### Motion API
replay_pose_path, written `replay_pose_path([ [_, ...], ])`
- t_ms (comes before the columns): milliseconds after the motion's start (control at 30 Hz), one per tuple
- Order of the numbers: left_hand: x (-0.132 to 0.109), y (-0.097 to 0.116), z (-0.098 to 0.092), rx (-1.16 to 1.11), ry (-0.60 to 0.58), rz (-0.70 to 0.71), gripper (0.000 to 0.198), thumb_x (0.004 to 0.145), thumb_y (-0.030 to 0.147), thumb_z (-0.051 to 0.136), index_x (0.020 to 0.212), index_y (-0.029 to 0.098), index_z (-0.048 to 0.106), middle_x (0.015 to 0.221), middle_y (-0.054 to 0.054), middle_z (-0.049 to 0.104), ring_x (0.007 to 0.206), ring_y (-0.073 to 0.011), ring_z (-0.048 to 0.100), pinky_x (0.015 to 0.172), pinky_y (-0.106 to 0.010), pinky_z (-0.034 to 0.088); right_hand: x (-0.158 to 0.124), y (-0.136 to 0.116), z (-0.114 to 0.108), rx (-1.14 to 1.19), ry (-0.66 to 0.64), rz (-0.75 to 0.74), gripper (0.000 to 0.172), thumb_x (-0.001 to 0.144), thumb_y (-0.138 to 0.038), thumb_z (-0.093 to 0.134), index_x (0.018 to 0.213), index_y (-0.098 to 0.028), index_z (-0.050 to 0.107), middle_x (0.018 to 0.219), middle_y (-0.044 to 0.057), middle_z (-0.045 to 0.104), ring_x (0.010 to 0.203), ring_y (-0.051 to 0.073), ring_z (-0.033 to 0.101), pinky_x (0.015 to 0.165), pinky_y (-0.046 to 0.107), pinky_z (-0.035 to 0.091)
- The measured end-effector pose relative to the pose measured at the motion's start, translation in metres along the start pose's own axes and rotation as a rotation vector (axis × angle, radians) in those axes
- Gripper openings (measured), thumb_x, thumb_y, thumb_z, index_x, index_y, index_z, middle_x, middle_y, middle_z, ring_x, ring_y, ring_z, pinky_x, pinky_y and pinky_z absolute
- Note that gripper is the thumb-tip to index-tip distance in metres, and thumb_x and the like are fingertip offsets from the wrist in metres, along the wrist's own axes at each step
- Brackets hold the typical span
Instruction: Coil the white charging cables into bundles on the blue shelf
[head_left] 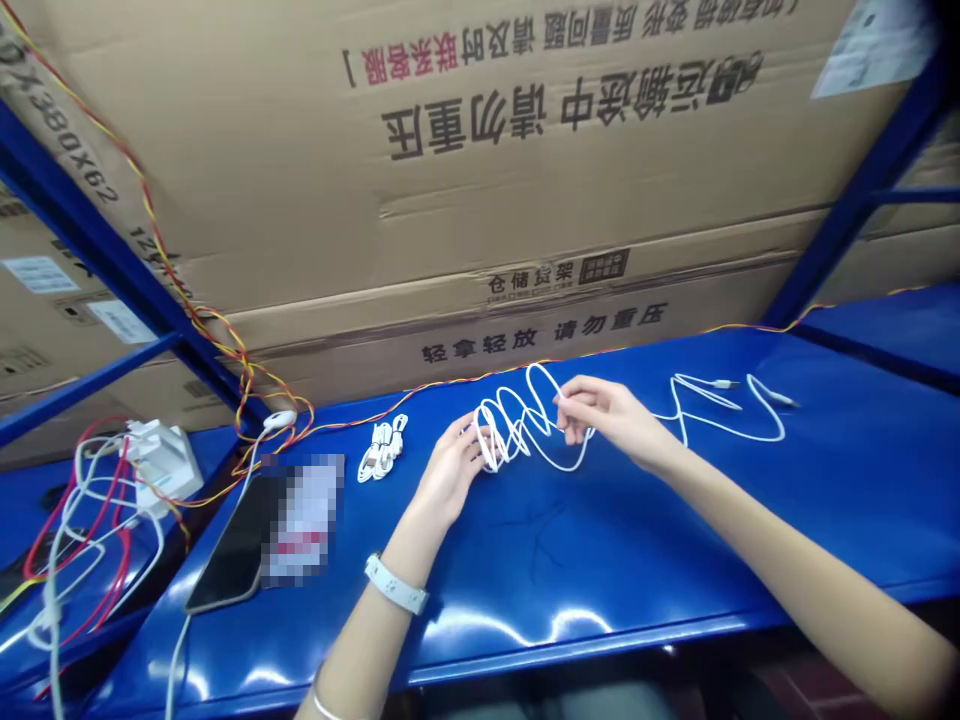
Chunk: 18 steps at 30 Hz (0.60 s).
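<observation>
A white cable (517, 425) runs in loose, spread loops between my two hands above the blue shelf (600, 540). My left hand (454, 460), with a pale band on its wrist, is closed around the loops at their left end. Thumb and fingers of my right hand (596, 415) pinch the same cable at the right side of the loops. From there the cable's free ends trail right over the shelf, showing two plugs (726, 384). To the left of my left hand lies a tied bundle of white cable (382, 448).
A phone (238, 545) lies at the left beside a blurred-out item (306, 515). Large cardboard boxes (450, 220) stand behind. Red-yellow twisted wire (247, 375) runs along the back edge. Blue uprights (847, 190) frame the shelf. A white adapter (161, 465) sits among tangled cables at far left.
</observation>
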<state>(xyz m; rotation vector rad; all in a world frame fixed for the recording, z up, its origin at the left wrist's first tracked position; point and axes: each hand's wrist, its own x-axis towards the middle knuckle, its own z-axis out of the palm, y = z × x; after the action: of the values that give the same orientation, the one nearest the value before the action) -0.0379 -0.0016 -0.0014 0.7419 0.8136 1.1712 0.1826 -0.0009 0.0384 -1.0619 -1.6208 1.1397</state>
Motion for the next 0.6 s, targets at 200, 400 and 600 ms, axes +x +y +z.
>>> replay_pose_path([
  [200, 0.006, 0.002, -0.010, 0.120, 0.085, 0.132, 0.037, 0.075, 0.014, 0.062, 0.110, 0.013, 0.051, 0.101, -0.013, 0.065, 0.085, -0.0196, 0.066, 0.080, -0.034, 0.052, 0.004, -0.007, -0.042, -0.095, 0.186, -0.096, 0.024, 0.080, -0.038, 0.060, 0.085, -0.016, 0.054, 0.070, 0.005, 0.063, 0.055, 0.013, 0.059, 0.054, 0.026, 0.044],
  [400, 0.014, 0.004, -0.020, 0.338, 0.235, 0.297, 0.038, 0.073, 0.015, 0.063, 0.110, 0.016, 0.051, 0.094, -0.011, 0.068, 0.079, -0.0182, 0.067, 0.073, -0.032, 0.053, 0.005, 0.004, -0.131, -0.292, 0.666, -0.093, 0.016, 0.075, -0.026, 0.064, 0.081, -0.013, 0.059, 0.066, 0.008, 0.062, 0.053, 0.013, 0.058, 0.060, 0.029, 0.044],
  [600, 0.022, 0.004, -0.034, 0.568, 0.237, 0.342, 0.033, 0.070, 0.011, 0.058, 0.103, 0.016, 0.056, 0.087, -0.009, 0.068, 0.077, -0.0181, 0.067, 0.067, -0.030, 0.054, -0.021, 0.037, -0.221, -0.814, 1.008, 0.234, 0.011, 0.077, -0.018, 0.057, 0.070, -0.015, 0.065, 0.060, 0.010, 0.063, 0.066, 0.015, 0.058, 0.065, 0.031, 0.039],
])
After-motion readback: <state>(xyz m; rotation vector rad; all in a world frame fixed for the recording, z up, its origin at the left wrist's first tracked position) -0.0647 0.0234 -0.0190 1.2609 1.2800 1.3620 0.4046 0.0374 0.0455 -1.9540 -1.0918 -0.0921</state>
